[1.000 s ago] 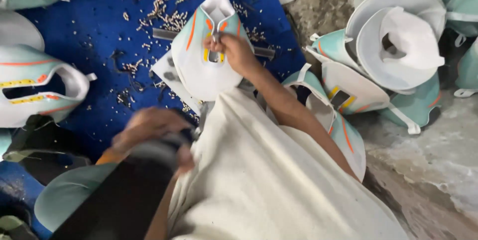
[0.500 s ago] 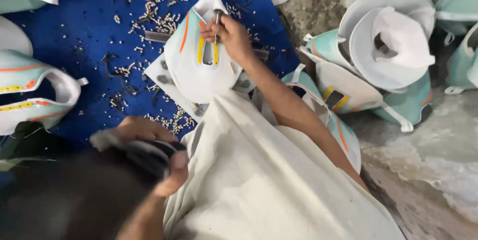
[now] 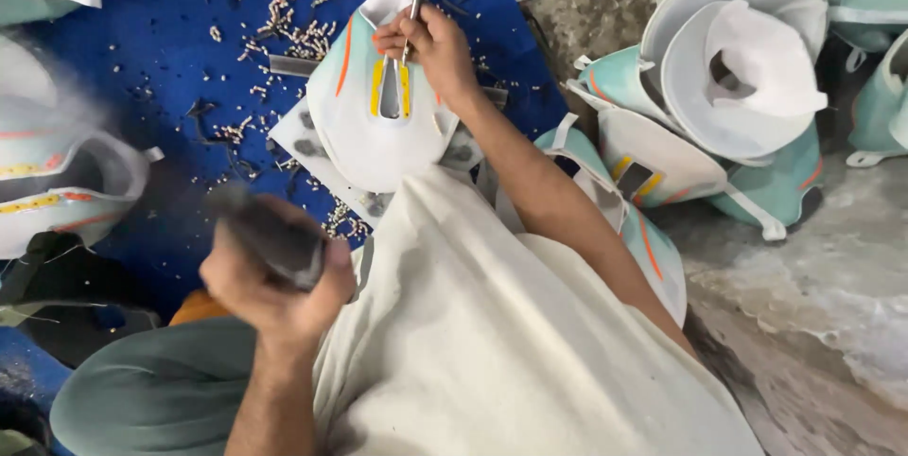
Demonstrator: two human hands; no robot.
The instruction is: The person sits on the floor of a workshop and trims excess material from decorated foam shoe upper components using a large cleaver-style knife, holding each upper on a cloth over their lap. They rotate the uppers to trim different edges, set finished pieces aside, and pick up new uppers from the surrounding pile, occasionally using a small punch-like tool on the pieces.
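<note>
Two hands clenched: left (image 3: 274, 281) raised around a dark mallet (image 3: 270, 234), right (image 3: 430, 44) outstretched, pinching a metal punch (image 3: 409, 26).

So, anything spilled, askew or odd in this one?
Small pale scraps lie scattered over the blue mat around the shoe upper, which the right hand steadies with a thin metal tool. Nothing looks damaged.

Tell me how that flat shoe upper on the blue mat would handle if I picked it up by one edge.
The shoe upper would probably flop and droop, since it lies thin and flat on the mat. It likely weighs little, being a cut sheet. It seems unlikely to roll or break.
</note>
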